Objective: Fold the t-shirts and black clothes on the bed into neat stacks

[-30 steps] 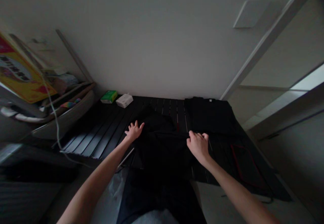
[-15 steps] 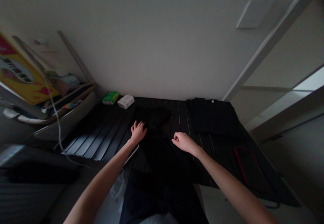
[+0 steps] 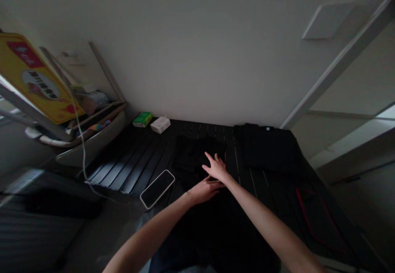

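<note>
A black cloth garment [image 3: 197, 160] lies bunched on the dark slatted table [image 3: 123, 170], and both my hands rest on it. My left hand [image 3: 205, 190] lies flat across the cloth with empty fingers pointing right. Just beyond it, my right hand [image 3: 216, 168] has its fingers spread, and its wrist almost meets the left hand. To the left of my left forearm lies a black phone [image 3: 157, 189] in a pale case. A folded black T-shirt [image 3: 268, 147] sits to the right, apart from both hands.
A green box [image 3: 142, 119] and a white box [image 3: 160, 125] stand at the table's far edge by the wall. A black item with red trim [image 3: 308, 219] lies at the right. A yellow printed board [image 3: 37, 75] and a cluttered tray [image 3: 92, 141] stand at the left.
My hands have come together at the middle of the black garment, with the right hand moving left. The phone now shows fully, and the view has shifted slightly.
</note>
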Tool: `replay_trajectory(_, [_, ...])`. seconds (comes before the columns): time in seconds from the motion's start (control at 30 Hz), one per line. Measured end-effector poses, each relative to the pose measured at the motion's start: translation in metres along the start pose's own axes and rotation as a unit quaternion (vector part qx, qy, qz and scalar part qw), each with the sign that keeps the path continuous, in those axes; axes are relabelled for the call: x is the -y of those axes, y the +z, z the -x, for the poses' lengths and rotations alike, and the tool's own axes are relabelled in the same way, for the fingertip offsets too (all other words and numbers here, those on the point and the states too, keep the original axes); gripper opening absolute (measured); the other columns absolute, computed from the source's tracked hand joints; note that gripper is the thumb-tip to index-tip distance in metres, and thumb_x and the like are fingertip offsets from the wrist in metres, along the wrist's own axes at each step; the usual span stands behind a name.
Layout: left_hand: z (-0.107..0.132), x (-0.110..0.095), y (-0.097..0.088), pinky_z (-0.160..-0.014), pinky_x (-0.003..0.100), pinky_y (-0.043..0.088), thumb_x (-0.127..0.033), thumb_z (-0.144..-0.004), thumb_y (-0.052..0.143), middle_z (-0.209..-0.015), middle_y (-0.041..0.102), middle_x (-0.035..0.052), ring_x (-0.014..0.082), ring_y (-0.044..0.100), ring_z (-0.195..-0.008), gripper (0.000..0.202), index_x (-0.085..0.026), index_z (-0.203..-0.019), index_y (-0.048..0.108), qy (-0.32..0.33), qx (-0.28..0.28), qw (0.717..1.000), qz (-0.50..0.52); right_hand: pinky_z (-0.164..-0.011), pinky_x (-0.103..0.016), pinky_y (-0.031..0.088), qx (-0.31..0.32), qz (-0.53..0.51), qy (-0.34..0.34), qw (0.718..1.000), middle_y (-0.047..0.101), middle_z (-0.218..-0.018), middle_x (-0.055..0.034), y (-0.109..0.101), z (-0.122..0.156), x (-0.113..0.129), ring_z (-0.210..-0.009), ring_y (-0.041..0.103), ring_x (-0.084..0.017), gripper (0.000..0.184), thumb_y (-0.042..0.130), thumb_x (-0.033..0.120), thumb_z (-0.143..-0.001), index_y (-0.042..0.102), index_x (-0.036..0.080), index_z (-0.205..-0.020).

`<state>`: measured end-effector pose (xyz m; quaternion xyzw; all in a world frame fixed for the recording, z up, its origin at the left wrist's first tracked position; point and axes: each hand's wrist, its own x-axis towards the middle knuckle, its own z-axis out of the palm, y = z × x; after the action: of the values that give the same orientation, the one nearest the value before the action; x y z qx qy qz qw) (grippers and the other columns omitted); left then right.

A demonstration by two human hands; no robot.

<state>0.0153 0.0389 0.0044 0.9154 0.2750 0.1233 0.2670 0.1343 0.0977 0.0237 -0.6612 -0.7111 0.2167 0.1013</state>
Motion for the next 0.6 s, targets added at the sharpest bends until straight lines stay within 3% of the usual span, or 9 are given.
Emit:
replay_trajectory(0.07, [0.002, -0.007, 0.001, -0.113, 0.035, 0.030, -0.011, -0.088, 0.048, -0.127, 0.062, 0.0028, 0.0143, 0.053, -0.121, 0.041, -0.024, -0.126, 0.055, 0.048, 0.007, 0.998, 0.026, -0.100, -0.059, 0.031, 0.011, 0.012, 0.005, 1.000, 0.033, -0.150, -0.0152, 0.006, 0.000, -0.005, -0.136, 0.029, -0.042, 0.066, 0.068, 0.040, -0.076, 0.044, 0.031, -0.137])
replay_trajectory(0.13, [0.003, -0.006, -0.002, -0.107, 0.031, 0.037, -0.007, -0.085, 0.047, -0.117, 0.067, 0.0025, 0.0142, 0.059, -0.113, 0.039, -0.023, -0.119, 0.060, 0.039, -0.026, 0.998, 0.028, -0.103, -0.054, 0.029, 0.003, 0.024, 0.010, 1.000, 0.037, -0.149, -0.0111, 0.008, 0.001, -0.011, -0.138, 0.028, -0.036, 0.055, 0.067, 0.033, -0.078, 0.050, 0.030, -0.130])
replay_trajectory(0.23, [0.002, 0.007, -0.011, -0.102, 0.030, 0.041, -0.007, -0.085, 0.047, -0.110, 0.067, 0.0034, 0.0150, 0.060, -0.107, 0.035, -0.021, -0.113, 0.062, -0.094, -0.106, 0.989, -0.051, -0.098, -0.037, 0.037, -0.030, 0.035, 0.027, 0.999, 0.058, -0.130, -0.0109, 0.002, 0.001, -0.020, -0.126, 0.047, -0.025, 0.035, 0.054, 0.022, -0.086, 0.054, 0.022, -0.121])
replay_trajectory(0.33, [0.000, 0.026, -0.020, -0.096, 0.032, 0.045, -0.012, -0.087, 0.046, -0.115, 0.063, 0.0083, 0.0187, 0.059, -0.105, 0.031, -0.018, -0.114, 0.060, -0.251, -0.124, 0.949, -0.146, -0.084, -0.027, 0.043, -0.074, 0.043, 0.059, 0.995, 0.066, -0.111, -0.0101, -0.020, -0.002, -0.034, -0.104, 0.062, -0.019, 0.029, 0.047, 0.019, -0.089, 0.053, 0.018, -0.118])
replay_trajectory(0.47, [0.000, 0.046, -0.031, -0.102, 0.050, 0.036, -0.019, -0.091, 0.042, -0.125, 0.056, 0.0163, 0.0306, 0.051, -0.118, 0.040, -0.017, -0.129, 0.052, -0.326, -0.142, 0.915, -0.190, -0.080, -0.030, 0.043, -0.153, 0.076, 0.121, 0.978, 0.066, -0.109, -0.0123, -0.062, -0.005, -0.066, -0.097, 0.064, -0.021, 0.031, 0.044, 0.018, -0.088, 0.050, 0.016, -0.119])
replay_trajectory(0.6, [0.013, 0.067, -0.047, -0.105, 0.069, 0.016, -0.043, -0.087, 0.051, -0.153, 0.026, 0.0170, 0.0467, 0.019, -0.137, 0.071, -0.023, -0.149, 0.024, -0.456, -0.192, 0.837, -0.234, -0.080, -0.038, 0.043, -0.208, 0.117, 0.193, 0.952, 0.065, -0.105, -0.0184, -0.097, -0.001, -0.109, -0.096, 0.063, -0.028, 0.032, 0.042, 0.020, -0.088, 0.052, 0.010, -0.116])
